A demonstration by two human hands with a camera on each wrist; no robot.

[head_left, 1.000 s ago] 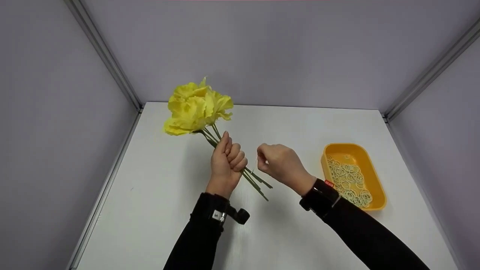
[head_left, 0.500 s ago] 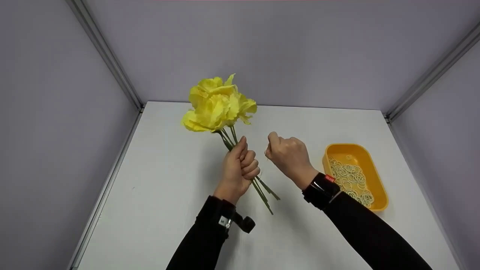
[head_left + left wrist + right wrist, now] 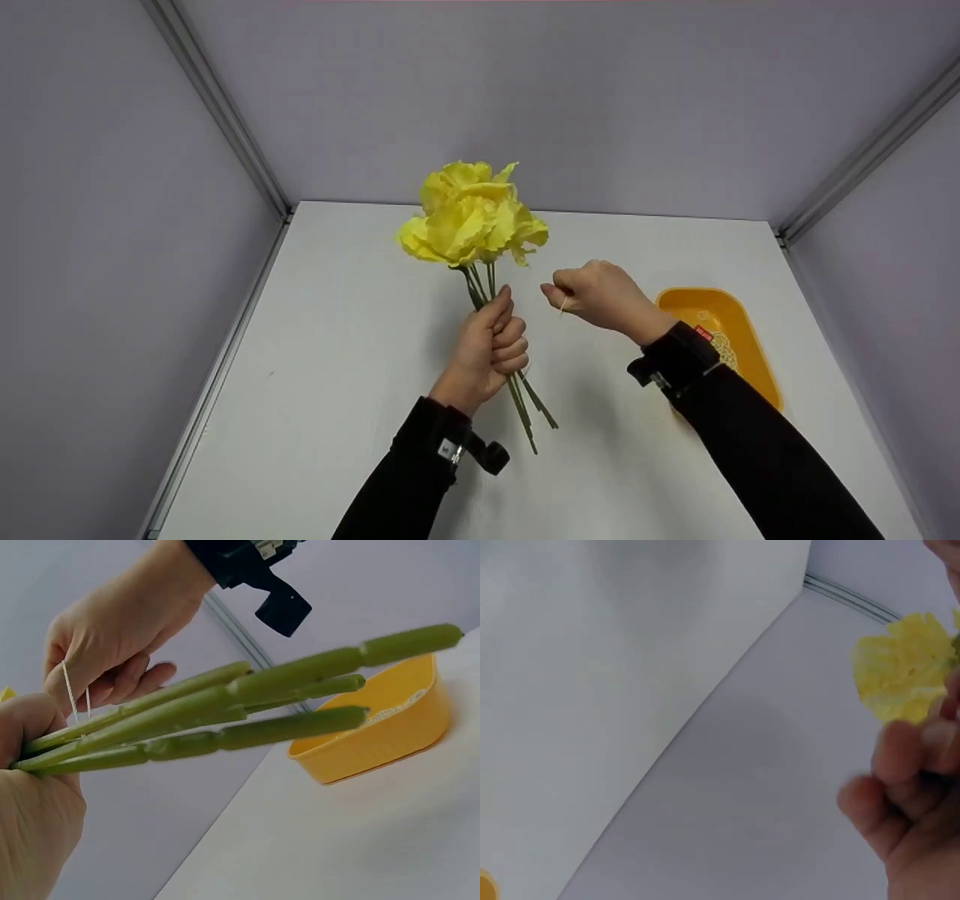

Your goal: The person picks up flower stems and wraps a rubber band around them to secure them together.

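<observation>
My left hand [image 3: 491, 346] grips a bunch of yellow artificial flowers [image 3: 471, 216] by their green stems [image 3: 529, 405], held above the white table [image 3: 337, 360]. In the left wrist view the stems [image 3: 225, 709] stick out of my left fist [image 3: 30, 787]. My right hand [image 3: 596, 296] hovers just right of the stems and pinches a thin pale rubber band [image 3: 563, 304]. The same band [image 3: 69, 690] shows as a fine loop at the fingers of the right hand [image 3: 112, 622], close to the stems. The right wrist view shows blurred fingers [image 3: 900, 787] and the flower heads [image 3: 900, 675].
A yellow tray [image 3: 739, 334] holding several pale rubber bands [image 3: 721, 349] sits at the table's right, partly behind my right forearm; it also shows as the tray [image 3: 375, 742] in the left wrist view. Grey walls enclose the table on three sides.
The left hand has carried the bunch to the right and turned it more upright. The right hand has risen and moved right, still pinching the band; its forearm now covers part of the tray.
</observation>
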